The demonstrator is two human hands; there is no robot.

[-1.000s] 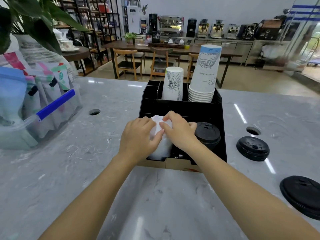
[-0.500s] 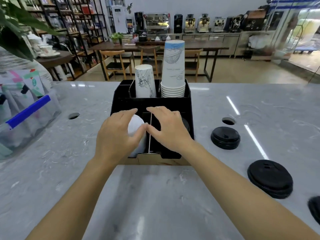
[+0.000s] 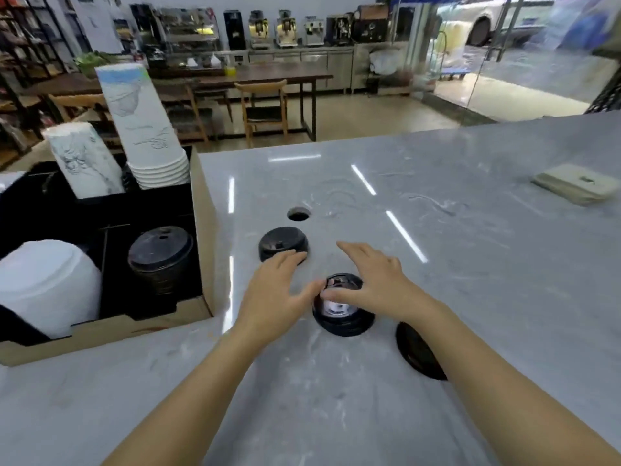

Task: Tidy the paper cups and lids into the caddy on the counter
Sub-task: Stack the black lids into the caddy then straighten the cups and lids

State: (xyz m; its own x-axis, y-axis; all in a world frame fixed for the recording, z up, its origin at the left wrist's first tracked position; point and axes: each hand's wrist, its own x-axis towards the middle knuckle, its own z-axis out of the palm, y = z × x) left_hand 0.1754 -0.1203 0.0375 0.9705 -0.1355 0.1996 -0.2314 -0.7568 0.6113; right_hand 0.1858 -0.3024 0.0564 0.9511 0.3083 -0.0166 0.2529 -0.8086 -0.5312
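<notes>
A stack of black lids [image 3: 342, 316] lies on the grey counter right of the black caddy [image 3: 201, 210]. My left hand [image 3: 274, 290] and my right hand [image 3: 379, 280] hover on either side of it, fingers spread, thumbs touching its rim. Another black lid stack [image 3: 282, 242] lies just beyond my left fingertips. A third black lid stack [image 3: 416, 353] is partly hidden under my right forearm. The caddy holds a white lid stack [image 3: 47, 284], black lids [image 3: 161, 253], a tall blue-topped cup stack [image 3: 141, 129] and a short printed cup [image 3: 82, 159].
A round hole [image 3: 298, 214] is cut in the counter behind the lids. A pile of napkins [image 3: 576, 183] lies at the far right. Beyond the counter are chairs, a long table and coffee machines.
Both hands left the white lids in the caddy and moved right onto the counter, over a black lid stack. The view swung right with them.
</notes>
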